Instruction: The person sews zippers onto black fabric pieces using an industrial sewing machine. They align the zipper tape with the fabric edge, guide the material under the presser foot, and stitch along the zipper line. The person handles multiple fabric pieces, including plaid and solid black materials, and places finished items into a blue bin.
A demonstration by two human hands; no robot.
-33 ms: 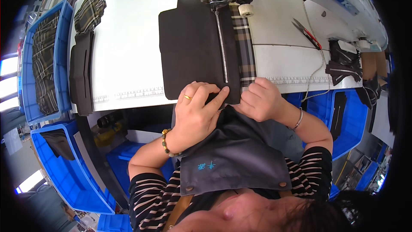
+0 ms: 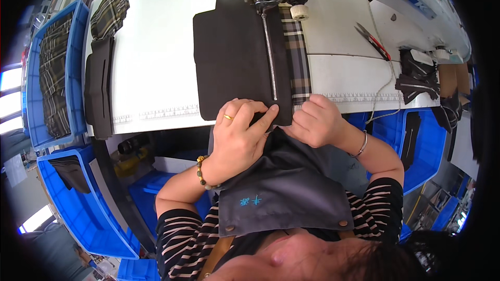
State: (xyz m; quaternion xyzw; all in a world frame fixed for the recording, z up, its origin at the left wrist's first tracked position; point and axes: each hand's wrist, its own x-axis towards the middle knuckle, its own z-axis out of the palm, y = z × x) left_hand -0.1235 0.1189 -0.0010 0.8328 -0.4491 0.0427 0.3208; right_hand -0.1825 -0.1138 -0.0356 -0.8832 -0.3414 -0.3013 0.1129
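Observation:
A dark brown fabric panel (image 2: 229, 57) lies on the white table under the sewing machine foot (image 2: 265, 1). A silver zipper (image 2: 268, 57) runs along its right part, beside a plaid fabric strip (image 2: 295, 47). My left hand (image 2: 242, 135) has its fingers bent over the panel's lower edge, the index fingertip just below the zipper's lower end. My right hand (image 2: 316, 120) is curled with its fingers pinched at the panel's lower right corner; its thumb is partly hidden.
Red-handled snips (image 2: 381, 48) and zipper pieces (image 2: 416, 84) are at the right. Plaid pieces (image 2: 107, 5) and dark pieces (image 2: 97, 93) lie left, beside a blue bin of plaid fabric (image 2: 78, 26). More blue bins (image 2: 88, 213) stand below the table edge. A machine body (image 2: 427, 5) overhangs the right.

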